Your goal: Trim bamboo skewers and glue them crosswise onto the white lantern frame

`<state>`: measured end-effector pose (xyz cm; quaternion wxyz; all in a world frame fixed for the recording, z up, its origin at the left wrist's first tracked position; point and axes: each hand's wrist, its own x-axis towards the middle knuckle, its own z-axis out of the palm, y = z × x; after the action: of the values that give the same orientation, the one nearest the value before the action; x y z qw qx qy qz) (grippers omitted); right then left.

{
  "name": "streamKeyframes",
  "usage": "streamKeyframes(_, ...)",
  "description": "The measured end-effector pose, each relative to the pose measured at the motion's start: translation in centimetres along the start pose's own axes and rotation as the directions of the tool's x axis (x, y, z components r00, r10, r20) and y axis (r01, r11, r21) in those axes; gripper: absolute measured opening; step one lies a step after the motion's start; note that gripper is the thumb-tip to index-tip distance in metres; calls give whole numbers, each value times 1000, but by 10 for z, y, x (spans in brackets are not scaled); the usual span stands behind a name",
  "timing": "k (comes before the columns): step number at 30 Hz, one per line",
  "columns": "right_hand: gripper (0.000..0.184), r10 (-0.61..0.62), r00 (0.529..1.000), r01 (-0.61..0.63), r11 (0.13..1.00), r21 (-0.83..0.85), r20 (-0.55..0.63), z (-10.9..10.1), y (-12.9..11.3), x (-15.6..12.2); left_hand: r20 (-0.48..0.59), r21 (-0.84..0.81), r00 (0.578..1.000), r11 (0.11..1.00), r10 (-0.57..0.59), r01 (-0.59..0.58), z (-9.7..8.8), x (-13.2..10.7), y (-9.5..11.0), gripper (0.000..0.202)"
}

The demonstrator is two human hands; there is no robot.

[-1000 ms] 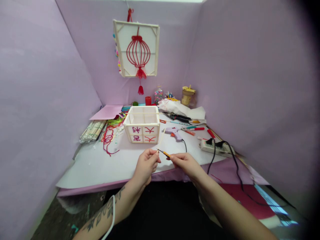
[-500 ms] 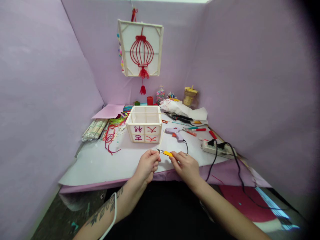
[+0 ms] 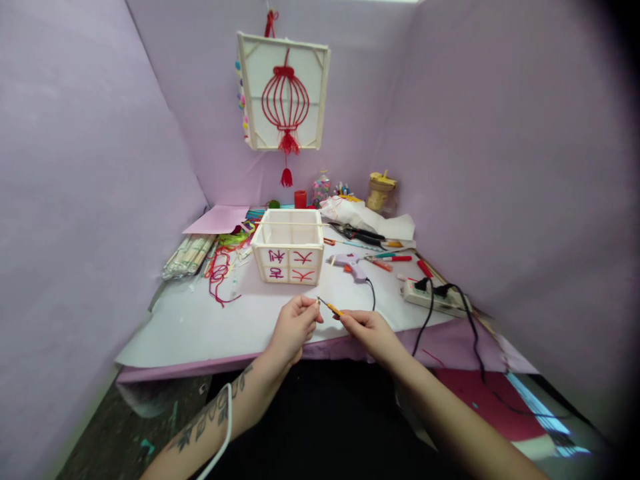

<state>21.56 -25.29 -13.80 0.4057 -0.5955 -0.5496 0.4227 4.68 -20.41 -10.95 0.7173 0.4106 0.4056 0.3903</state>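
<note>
My right hand (image 3: 367,330) is closed on a small yellow-handled cutter (image 3: 331,308) whose blade points left. Its tip meets the fingertips of my left hand (image 3: 294,325), which pinches something too small to make out. Both hands hover over the near edge of the white-covered table (image 3: 200,327). Just beyond them stands a white box lantern (image 3: 289,248) with red and purple characters on its front panels. A finished lantern (image 3: 284,92) with a red yarn lantern design hangs on the back wall.
A lilac glue gun (image 3: 351,265) lies right of the box, its cord running to a power strip (image 3: 431,297). Scissors (image 3: 357,233), markers and white paper lie behind. Bamboo sticks (image 3: 187,255) and red yarn (image 3: 218,273) sit at the left. Jars line the back.
The hands have stayed together at the table edge, shifting only slightly. The cutter in my right hand tilted a little and the view rose and then dropped slightly.
</note>
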Motion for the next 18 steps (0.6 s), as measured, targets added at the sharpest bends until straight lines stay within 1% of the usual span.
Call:
streamKeyframes(2,44,123,990,-133,976,174,68,-2,-3,0,18,-2,1000,1000,9,-9,0,0,1,33)
streamKeyframes(4,47,211,966,-249,917,311,150,-3,-5,0,32,-4,999,1000,16,-15,0,1,1,34)
streamKeyframes(6,47,254,938,-333,854,400,237,-4,-6,0,39,-3,999,1000,16,-16,-1,1,1,35)
streamKeyframes(8,46,271,914,-387,804,452,301,-4,-6,0,42,0,999,1000,7,-7,-2,1,2,34)
streamKeyframes(11,44,280,895,-429,753,499,348,-3,-8,-2,44,9,999,1000,-8,8,-3,0,3,34)
streamKeyframes(14,43,283,887,-448,723,526,365,-2,-8,-4,45,23,999,1000,-3,2,-2,0,3,34)
streamKeyframes(16,43,281,891,-441,720,536,356,-2,-7,-5,34,39,999,999,1,-2,-1,0,2,34)
streamKeyframes(18,43,271,905,-413,738,534,327,-1,-5,-5,16,67,1000,998,10,-11,0,1,1,32)
